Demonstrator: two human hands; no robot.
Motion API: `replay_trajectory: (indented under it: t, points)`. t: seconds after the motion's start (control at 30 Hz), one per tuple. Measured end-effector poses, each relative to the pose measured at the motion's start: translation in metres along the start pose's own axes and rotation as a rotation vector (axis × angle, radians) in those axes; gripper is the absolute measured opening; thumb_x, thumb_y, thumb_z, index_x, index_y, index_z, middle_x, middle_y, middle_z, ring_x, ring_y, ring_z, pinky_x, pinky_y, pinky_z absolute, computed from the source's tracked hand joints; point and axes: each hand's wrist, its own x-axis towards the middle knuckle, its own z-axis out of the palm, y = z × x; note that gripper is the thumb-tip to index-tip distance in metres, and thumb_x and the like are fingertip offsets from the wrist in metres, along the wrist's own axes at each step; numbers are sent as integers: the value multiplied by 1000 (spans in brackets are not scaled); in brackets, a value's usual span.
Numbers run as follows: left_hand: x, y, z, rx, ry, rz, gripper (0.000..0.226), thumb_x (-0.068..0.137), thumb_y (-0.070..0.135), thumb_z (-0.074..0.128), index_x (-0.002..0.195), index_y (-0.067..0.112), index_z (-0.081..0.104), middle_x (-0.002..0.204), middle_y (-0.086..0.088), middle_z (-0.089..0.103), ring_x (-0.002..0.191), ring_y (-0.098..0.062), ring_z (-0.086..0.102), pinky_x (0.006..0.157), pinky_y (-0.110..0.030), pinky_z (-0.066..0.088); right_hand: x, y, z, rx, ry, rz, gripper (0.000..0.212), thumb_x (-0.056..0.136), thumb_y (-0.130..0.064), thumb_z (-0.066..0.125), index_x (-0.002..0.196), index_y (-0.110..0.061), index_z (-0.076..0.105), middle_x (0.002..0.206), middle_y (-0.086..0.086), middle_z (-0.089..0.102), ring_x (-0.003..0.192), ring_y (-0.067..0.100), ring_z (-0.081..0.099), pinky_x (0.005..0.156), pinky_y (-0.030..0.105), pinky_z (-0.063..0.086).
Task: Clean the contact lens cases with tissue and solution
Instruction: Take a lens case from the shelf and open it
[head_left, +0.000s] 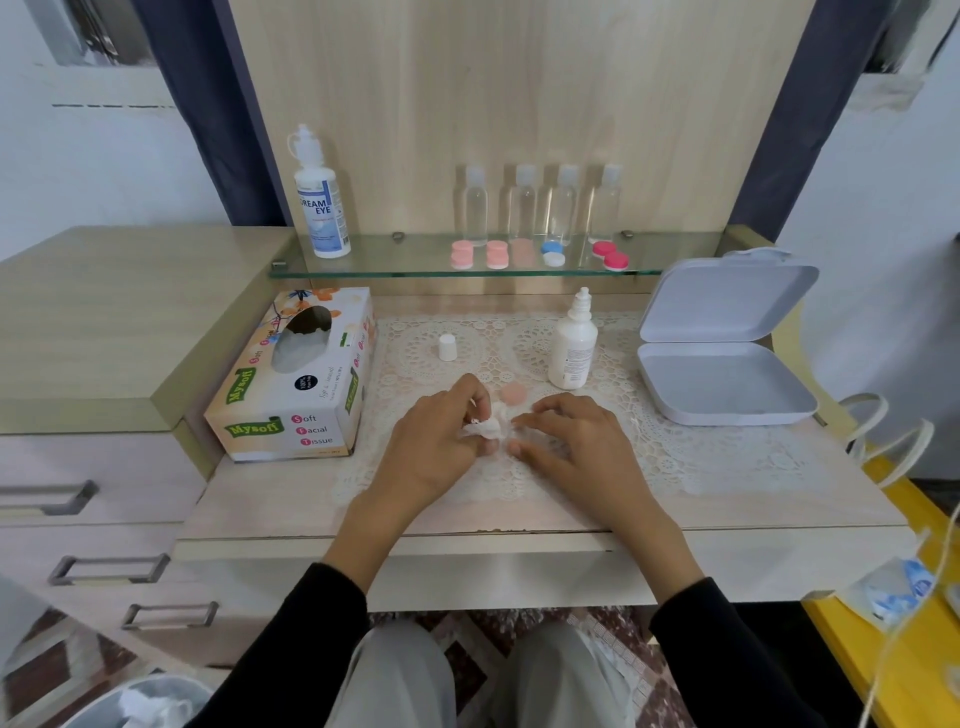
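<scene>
left hand (441, 441) pinches crumpled tissue (485, 427), right hand (566, 441) grip unclear, beside mysoft box (291, 384).

Lace mat (675, 447) over matt wood-grain desk (291, 514) (glossy glass shelf (395, 267) behind).

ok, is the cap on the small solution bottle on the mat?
No: the small solution bottle has a bare nozzle, and a white cap stands apart from it on the lace mat, to its left.
</scene>
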Motion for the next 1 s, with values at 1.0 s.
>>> replay_trajectory:
  t: [1.0]
  points:
    - [-2, 2, -5, -658, -38, -407, 20, 85, 11, 68, 104, 8, 69, 90, -9, 69, 66, -7, 63, 48, -16, 47, -1, -6, -10, 166, 87, 55, 30, 83, -49, 67, 105, -29, 72, 102, -16, 64, 100, 9, 54, 83, 35, 44]
